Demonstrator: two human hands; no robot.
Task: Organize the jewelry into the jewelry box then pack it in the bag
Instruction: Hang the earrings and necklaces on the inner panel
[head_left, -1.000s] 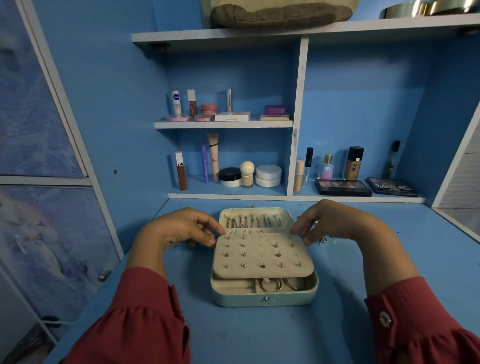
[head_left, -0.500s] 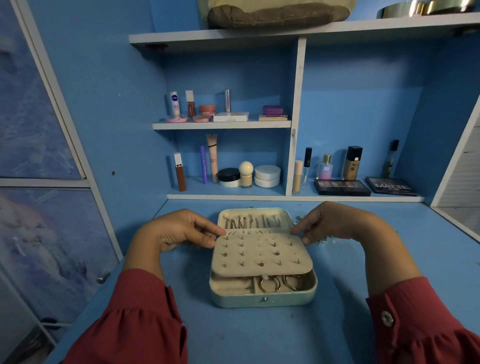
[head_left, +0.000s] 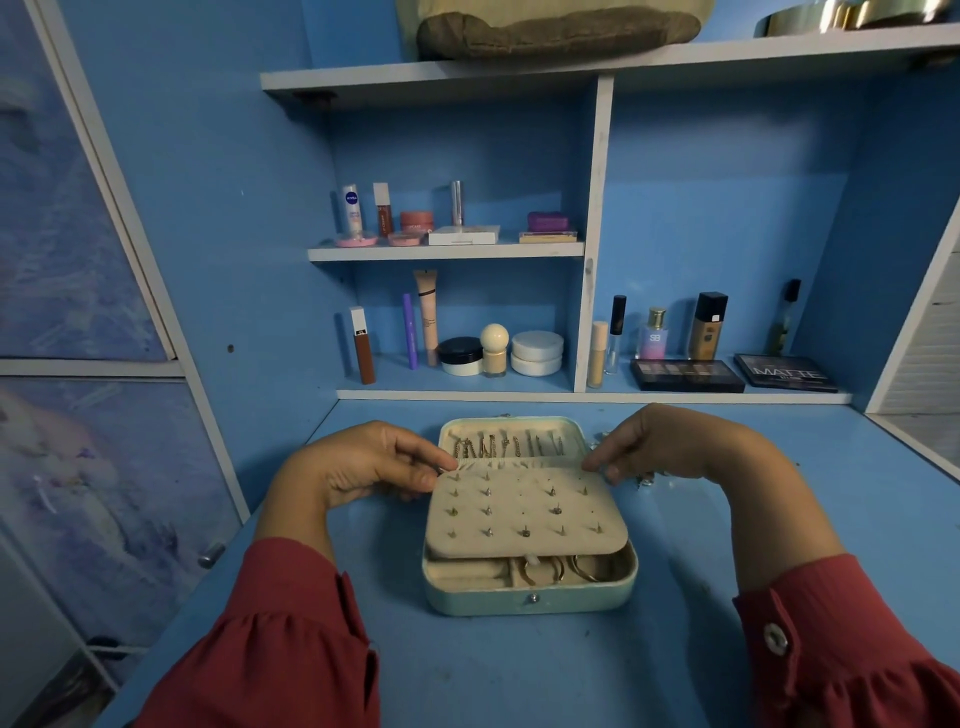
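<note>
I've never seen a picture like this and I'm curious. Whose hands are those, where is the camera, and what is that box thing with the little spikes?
The camera sits on a person's head and looks down, so you see their own two hands in red sleeves. On the blue desk lies an open jewelry box. The spiky cream sheet is the earring panel; the spikes are earrings pushed through it. The left hand and the right hand each pinch a back corner of that panel with their fingers. Behind it, chains hang in the lid. Under it, gold hoops lie in the box. Makeup stands on the shelves behind.
</note>
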